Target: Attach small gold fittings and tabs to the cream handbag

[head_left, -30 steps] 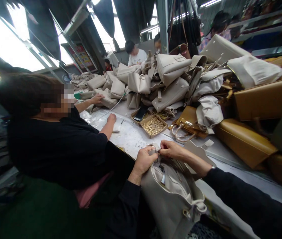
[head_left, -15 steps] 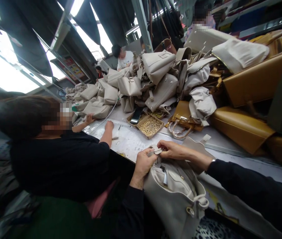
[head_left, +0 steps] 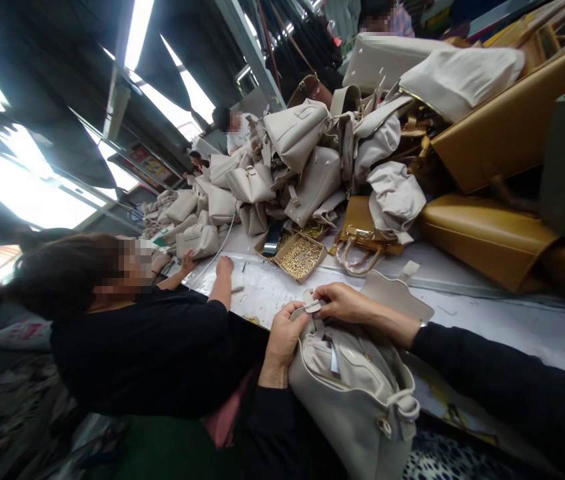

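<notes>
Pinching a narrow grey-beige leather strap (head_left: 313, 307) between thumb and fingers of bare left hand (head_left: 282, 337), grip narrow. Holding the same strap with bare right hand (head_left: 343, 301), fingers curled and tightly bunched; exact fingertip contact too small to tell. Reaching up from below with the left, thumb on top; coming in from the right side with the other, back of hand up, hands almost meeting. Working just above a soft grey-beige leather bag (head_left: 335, 410), tilted at the near table edge, mouth gaping upward. Showing inside: pale fabric lining (head_left: 355, 363) and small white tag (head_left: 334, 361). Lying past the right wrist: flat grey-beige leather flap (head_left: 395, 293). Spread beyond: scuffed white worktable (head_left: 257, 303), with square brown cardboard box (head_left: 300, 259) of small gold-coloured pieces, dark rectangular phone (head_left: 272, 239) beside it, mustard leather handbag (head_left: 355, 217) with wrapped handles. Blocking the far side: heaped off-white leather bags (head_left: 307, 177), large tan leather bags (head_left: 487, 233) to the right. Crowding the left: seated co-worker in black top (head_left: 147, 353), one hand resting on the table.
</notes>
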Action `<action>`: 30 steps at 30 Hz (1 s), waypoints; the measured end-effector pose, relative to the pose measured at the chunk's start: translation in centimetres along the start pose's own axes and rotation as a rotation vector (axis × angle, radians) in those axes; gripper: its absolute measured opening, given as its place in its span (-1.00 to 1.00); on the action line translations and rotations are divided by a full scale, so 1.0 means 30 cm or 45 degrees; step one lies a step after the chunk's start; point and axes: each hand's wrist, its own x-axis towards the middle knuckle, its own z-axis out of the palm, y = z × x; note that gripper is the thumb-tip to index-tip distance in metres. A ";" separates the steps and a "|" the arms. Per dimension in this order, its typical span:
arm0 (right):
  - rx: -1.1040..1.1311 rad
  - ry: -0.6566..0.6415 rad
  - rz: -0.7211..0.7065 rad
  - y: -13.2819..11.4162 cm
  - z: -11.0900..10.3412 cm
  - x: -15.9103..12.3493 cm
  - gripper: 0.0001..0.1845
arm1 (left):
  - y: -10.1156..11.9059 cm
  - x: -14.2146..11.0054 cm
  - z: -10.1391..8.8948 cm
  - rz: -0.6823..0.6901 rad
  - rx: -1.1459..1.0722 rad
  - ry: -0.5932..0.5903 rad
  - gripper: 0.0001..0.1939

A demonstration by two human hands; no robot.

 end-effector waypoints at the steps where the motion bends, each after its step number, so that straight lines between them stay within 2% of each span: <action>1: 0.002 0.007 0.000 -0.002 -0.004 -0.004 -0.87 | 0.003 0.000 0.001 0.002 0.019 0.015 -0.57; 9: 0.041 0.033 -0.023 0.004 -0.012 -0.010 -0.83 | -0.001 0.030 0.016 0.010 0.052 0.169 -0.70; 21: 0.092 -0.090 -0.042 -0.026 -0.021 -0.017 -0.91 | 0.006 0.020 0.003 -0.160 -0.277 0.093 -0.62; 30: 0.054 -0.061 0.042 -0.025 -0.016 -0.010 -0.79 | -0.014 0.042 -0.002 -0.205 -0.358 0.091 -0.67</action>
